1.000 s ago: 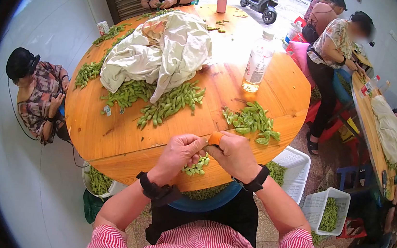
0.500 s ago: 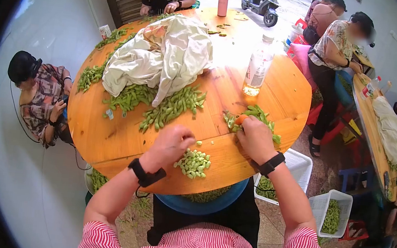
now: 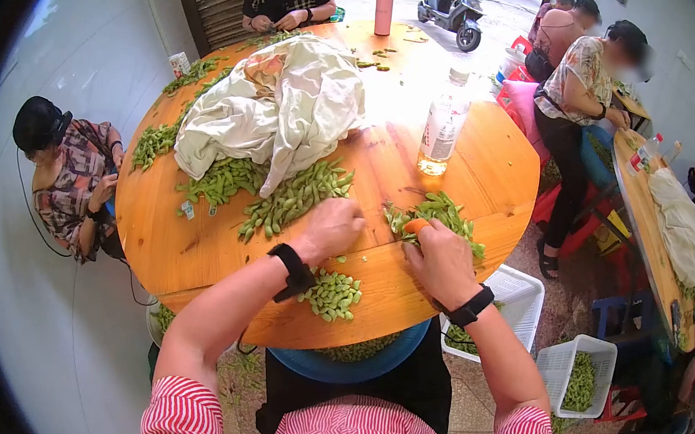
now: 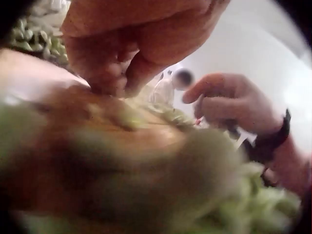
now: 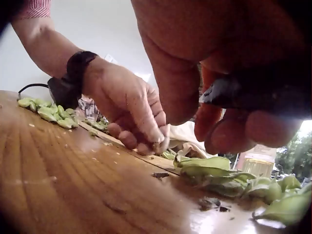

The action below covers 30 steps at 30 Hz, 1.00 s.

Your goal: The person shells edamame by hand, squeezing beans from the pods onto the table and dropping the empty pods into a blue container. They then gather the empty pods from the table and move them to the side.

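Note:
In the head view my left hand (image 3: 336, 226) is low over the table just right of the unshelled green soybean pods (image 3: 303, 195), thumb and fingertips drawn together. I cannot tell whether a small bit is between them. Shelled green beans (image 3: 331, 294) lie in a heap beside that wrist. My right hand (image 3: 438, 259) hangs over a pile of opened pods (image 3: 453, 215), fingers loosely bent. It wears an orange finger band (image 3: 417, 224). In the right wrist view, a dark piece with a silvery tip (image 5: 214, 92) shows by its fingers, above green pods (image 5: 209, 170).
A pale cloth (image 3: 278, 108) covers part of the pod heap. A labelled bottle (image 3: 443, 125) and a pink flask (image 3: 384, 9) stand on the round table (image 3: 395, 171). Below its edge are a blue basin (image 3: 401, 350) and white baskets (image 3: 521, 299). Other people sit around.
My hands were together at the near edge, then parted. The right went to the opened pods and stays there; the left moved left, then forward and right toward the unshelled pods.

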{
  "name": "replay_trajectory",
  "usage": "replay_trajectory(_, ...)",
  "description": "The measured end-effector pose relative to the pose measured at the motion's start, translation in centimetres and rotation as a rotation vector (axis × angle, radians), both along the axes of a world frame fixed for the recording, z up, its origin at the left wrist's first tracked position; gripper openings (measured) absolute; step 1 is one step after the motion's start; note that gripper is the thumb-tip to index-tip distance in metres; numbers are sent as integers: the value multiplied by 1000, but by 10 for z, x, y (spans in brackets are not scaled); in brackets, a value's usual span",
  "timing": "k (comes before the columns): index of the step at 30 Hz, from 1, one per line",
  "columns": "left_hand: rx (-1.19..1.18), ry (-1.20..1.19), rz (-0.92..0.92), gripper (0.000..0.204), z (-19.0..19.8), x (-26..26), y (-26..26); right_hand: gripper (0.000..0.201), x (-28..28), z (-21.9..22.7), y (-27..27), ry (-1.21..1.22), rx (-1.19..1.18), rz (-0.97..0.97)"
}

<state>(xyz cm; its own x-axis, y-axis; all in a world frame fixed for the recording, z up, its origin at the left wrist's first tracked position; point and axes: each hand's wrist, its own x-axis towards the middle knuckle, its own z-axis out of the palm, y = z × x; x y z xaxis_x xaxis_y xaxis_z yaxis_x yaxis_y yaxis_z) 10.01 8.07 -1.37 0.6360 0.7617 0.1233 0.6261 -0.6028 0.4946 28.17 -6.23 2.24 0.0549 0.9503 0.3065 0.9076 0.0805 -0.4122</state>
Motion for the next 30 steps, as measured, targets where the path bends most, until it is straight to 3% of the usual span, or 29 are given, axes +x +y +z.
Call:
replay_trajectory(1,-150,-102,-131,27,11,8,-8,19,0,0,0,0,0,0)
replay_trajectory(2,-552,-227,-139,25,23,14,-17,18,0,-1,1,-4,6,-18)
replay_trajectory(5,-422,-312,-156,19,16,13,-9,17,8,-6,-1,-19,13,-41)
replay_trajectory(6,-273,-366,-110,18,16,9,-3,17,11,-8,-2,-27,16,-42)
replay_trajectory(10,-15,-327,-16,15,7,-19,24,17,13,-9,-4,-54,-20,-43)
replay_trajectory(12,160,-82,-6,15,8,-28,25,17,8,-15,0,-81,18,73)
replay_trajectory(16,131,-72,4,18,3,-29,24,32,-4,-20,12,-233,-88,141)
replay_trajectory(20,175,19,-13,17,3,-33,25,31,4,-24,17,-309,-151,117)
replay_trajectory(23,172,57,9,16,9,-36,15,18,7,-12,12,-286,-150,82)
replay_trajectory(25,150,65,28,15,14,-39,7,14,4,-8,5,-37,-123,34)
replay_trajectory(28,217,9,11,17,19,-44,-2,12,1,-15,0,119,-15,61)
replay_trajectory(30,-79,-113,67,15,23,-45,-11,12,-2,-12,-1,166,-23,88)
